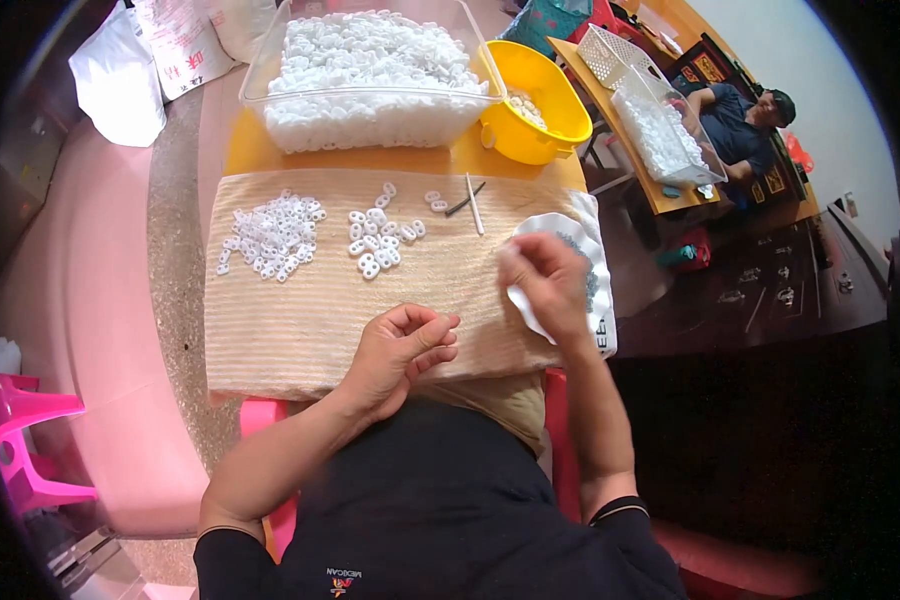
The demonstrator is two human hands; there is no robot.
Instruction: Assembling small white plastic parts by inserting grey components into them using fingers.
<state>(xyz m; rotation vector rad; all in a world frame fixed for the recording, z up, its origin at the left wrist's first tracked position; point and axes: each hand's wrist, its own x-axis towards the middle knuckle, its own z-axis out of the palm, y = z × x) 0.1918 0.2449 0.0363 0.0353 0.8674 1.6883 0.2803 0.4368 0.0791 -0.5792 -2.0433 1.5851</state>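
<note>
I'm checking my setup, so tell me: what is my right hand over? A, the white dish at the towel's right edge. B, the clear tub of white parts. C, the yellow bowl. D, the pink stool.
A: the right hand reaches over the white dish at the towel's right edge, well short of the yellow bowl and tub.

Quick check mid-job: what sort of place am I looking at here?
Probably a small hand-assembly or piecework shop. A clear bin is heaped with small white plastic parts, more lie sorted on a cloth, and another person sits at a table with a similar bin.
</note>
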